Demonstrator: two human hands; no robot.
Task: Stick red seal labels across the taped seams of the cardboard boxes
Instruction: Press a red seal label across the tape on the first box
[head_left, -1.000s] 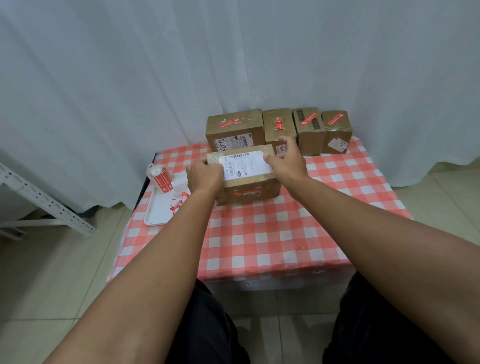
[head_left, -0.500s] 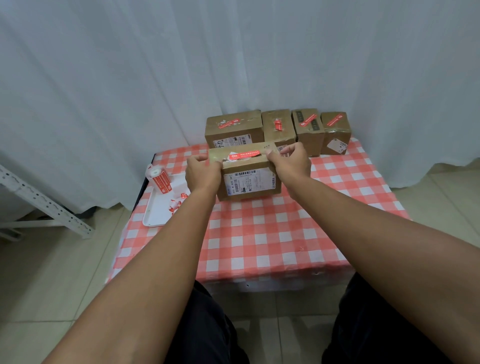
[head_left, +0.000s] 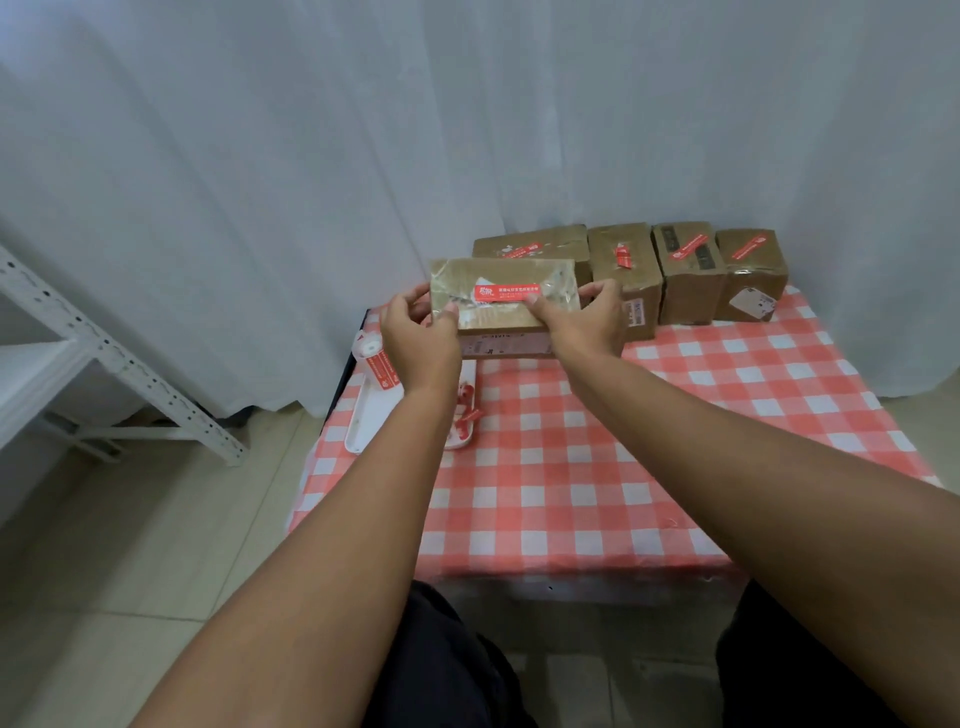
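Cardboard box (head_left: 501, 306), its red seal label (head_left: 506, 292) already on the taped top, is gripped at both ends by the left hand (head_left: 423, 338) and right hand (head_left: 584, 322). I judge this one finished; next it should join the row of labelled boxes (head_left: 685, 270) behind.

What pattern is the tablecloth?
Red-and-white checks on the tablecloth, clearest in the head view.

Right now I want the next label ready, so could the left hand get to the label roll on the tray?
Probably yes, once it lets go. The left hand grips the held box right beside the label roll, which lies uncovered on the white tray. Nothing lies between them; the right hand also holds the box.
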